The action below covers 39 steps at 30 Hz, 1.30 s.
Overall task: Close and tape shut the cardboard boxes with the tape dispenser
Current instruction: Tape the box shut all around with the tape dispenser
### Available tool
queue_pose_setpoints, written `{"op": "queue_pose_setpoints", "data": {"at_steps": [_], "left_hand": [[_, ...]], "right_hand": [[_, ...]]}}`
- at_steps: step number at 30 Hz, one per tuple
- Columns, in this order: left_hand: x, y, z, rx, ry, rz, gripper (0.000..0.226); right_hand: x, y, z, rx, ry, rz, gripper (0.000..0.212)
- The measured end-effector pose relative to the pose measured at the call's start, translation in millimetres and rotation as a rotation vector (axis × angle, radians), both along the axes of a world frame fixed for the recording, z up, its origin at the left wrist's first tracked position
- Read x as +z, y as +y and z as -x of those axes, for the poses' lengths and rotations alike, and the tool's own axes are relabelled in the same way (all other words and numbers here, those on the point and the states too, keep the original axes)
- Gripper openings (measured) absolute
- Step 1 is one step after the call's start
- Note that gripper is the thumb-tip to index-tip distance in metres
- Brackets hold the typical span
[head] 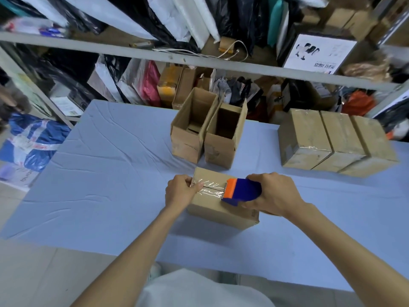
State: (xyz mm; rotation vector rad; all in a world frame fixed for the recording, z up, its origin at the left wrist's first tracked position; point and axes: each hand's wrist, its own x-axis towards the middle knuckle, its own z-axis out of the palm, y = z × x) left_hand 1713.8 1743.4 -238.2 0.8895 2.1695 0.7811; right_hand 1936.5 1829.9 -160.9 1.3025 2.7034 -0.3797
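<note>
The left hand [180, 191] is curled over the left end of the closed box [218, 210], its thumb pressed on the clear tape [210, 189], and the blue and orange tape dispenser [242, 191] is gripped in the right hand [275, 193] and held on the box top. The box is set near the front of the blue table [110, 185]. Farther back two open boxes [191, 129] are stood side by side, three taped boxes [338, 142] are lined up to the right, and shelves [132, 53] packed with bags are seen behind.

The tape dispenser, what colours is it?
The tape dispenser is dark blue with an orange front, seen in the head view.
</note>
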Motion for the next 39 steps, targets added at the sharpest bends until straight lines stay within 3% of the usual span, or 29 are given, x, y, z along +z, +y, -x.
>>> {"op": "queue_pose_setpoints", "data": {"at_steps": [8, 12, 16, 21, 28, 39], "left_hand": [[12, -15, 55, 0.059, 0.015, 0.079, 0.029], [17, -23, 93, 0.11, 0.043, 0.206, 0.026], [15, -19, 80, 0.111, 0.006, 0.254, 0.05], [8, -23, 61, 0.246, 0.034, 0.175, 0.048], [11, -22, 59, 0.301, 0.043, 0.166, 0.029], [14, -21, 52, 0.347, 0.071, 0.153, 0.026]], "right_hand": [[-7, -16, 46, 0.076, 0.044, 0.077, 0.076], [-12, -27, 91, 0.127, 0.069, 0.003, 0.059], [-11, -20, 103, 0.118, 0.08, 0.068, 0.062], [-14, -18, 96, 0.094, 0.133, 0.121, 0.063], [-10, -13, 56, 0.056, 0.147, 0.152, 0.063], [-3, -4, -16, -0.031, 0.16, 0.175, 0.069]]}}
